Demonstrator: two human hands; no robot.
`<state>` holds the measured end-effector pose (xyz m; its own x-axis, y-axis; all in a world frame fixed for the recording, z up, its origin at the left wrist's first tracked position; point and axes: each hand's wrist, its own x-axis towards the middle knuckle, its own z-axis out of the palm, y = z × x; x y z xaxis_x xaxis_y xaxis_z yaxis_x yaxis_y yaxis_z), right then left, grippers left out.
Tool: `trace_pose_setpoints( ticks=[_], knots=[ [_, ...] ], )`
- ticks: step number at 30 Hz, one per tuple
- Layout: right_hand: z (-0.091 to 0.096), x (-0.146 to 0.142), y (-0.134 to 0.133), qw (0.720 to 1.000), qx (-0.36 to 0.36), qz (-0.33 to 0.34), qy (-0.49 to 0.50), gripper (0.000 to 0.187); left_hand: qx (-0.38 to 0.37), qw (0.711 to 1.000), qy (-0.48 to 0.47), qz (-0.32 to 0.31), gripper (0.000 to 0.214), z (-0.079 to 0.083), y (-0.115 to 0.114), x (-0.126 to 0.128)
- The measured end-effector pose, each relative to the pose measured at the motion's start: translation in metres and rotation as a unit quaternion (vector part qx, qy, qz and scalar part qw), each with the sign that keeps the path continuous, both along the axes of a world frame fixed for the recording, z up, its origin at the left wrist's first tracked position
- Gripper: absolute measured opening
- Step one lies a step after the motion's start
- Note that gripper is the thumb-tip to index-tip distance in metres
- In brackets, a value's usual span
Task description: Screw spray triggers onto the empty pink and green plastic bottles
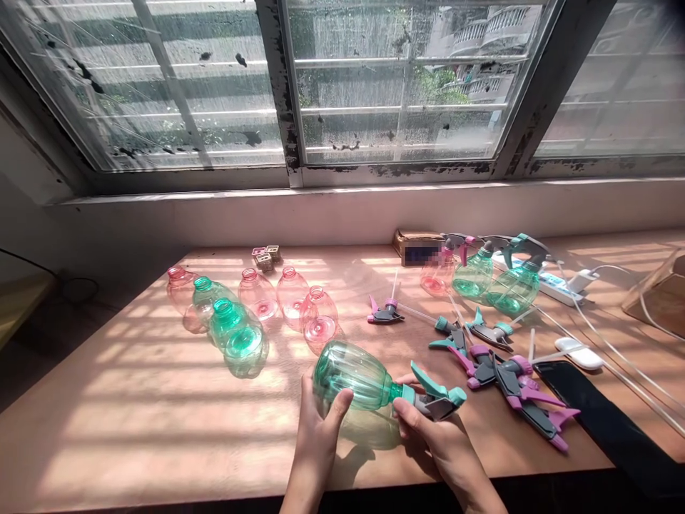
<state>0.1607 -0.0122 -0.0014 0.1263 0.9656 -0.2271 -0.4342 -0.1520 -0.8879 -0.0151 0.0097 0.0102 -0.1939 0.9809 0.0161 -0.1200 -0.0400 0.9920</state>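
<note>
A clear green spray bottle lies sideways in the air above the table's front edge, held in both hands. My left hand is wrapped round its rounded base end. The fingers of my right hand close on the collar of its teal and grey trigger sprayer, where the head meets the bottle's neck. Just to the right lie loose pink and grey trigger sprayers in a heap. Behind my left hand stands an open pink bottle with no sprayer on it.
Several open pink and green bottles stand at left. Complete spray bottles stand at the back right near a power strip. A black phone, a white mouse-like object and cables lie at right. A small box sits by the wall.
</note>
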Motion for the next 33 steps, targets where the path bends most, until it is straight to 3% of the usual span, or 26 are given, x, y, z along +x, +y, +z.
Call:
trace_pose_setpoints(
  ticks=[3,9,13,19,22,28,33],
  knots=[
    [0.0,0.002,0.001,1.0,0.002,-0.009,0.0,0.047,-0.012,1.0,-0.01,-0.018,0.056,0.001,0.0,0.0],
    [0.001,0.006,0.003,0.999,0.021,-0.041,0.011,0.047,0.001,0.995,-0.045,-0.094,0.071,-0.014,0.003,0.001],
    [-0.001,0.005,0.002,0.999,0.024,-0.02,-0.011,0.045,-0.006,0.997,-0.042,-0.063,0.08,-0.011,0.001,0.001],
    [-0.002,0.004,0.0,0.999,-0.013,0.015,-0.026,0.044,-0.027,0.999,-0.019,-0.008,0.059,0.003,-0.001,-0.001],
    [0.0,0.004,0.002,0.999,0.021,-0.016,-0.02,0.048,-0.019,0.999,-0.036,-0.019,0.054,0.004,0.0,0.002],
    [0.002,0.006,0.005,0.999,0.026,-0.038,0.013,0.046,0.002,0.994,-0.079,-0.071,0.067,-0.004,0.001,0.006],
    [0.001,0.004,0.001,1.0,0.018,-0.015,-0.006,0.045,-0.006,0.997,-0.071,-0.038,0.07,-0.005,-0.001,0.003]
  ],
)
